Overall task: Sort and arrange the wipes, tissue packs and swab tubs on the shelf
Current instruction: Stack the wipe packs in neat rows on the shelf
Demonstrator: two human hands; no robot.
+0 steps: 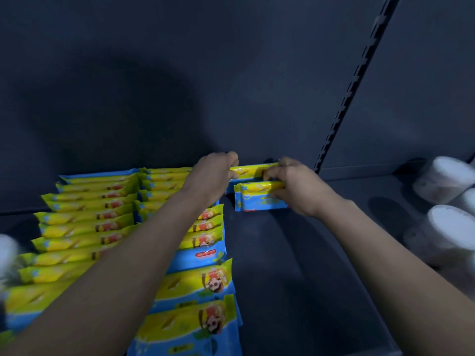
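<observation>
Dark grey metal shelf (295, 278) fills the view, matching back panel behind it, slotted upright strip (341, 109) running diagonally at right.

On the shelf's left half we note 2 rows of flat yellow-and-blue plastic wipe packs (84, 227), standing on edge and overlapping front to back; the nearer row (195, 286) shows a cartoon figure on each face. Both forearms cross above these rows.

At the far right, white cylindrical swab tubs (444, 227) sit stacked on their sides, well apart from the wipes; blurred, so count unclear. A blurred white object (6, 250) shows at the left edge.

At the shelf's rear, just right of the rows, 2 more yellow-and-blue packs: a rear pack (250, 170) against the back panel and a front pack (259, 199) standing just ahead of it.

Left hand (216, 173): fingers curled over the rear pack's left end, closed on it. Right hand (290, 186): fingers pinching the right ends of both packs.
</observation>
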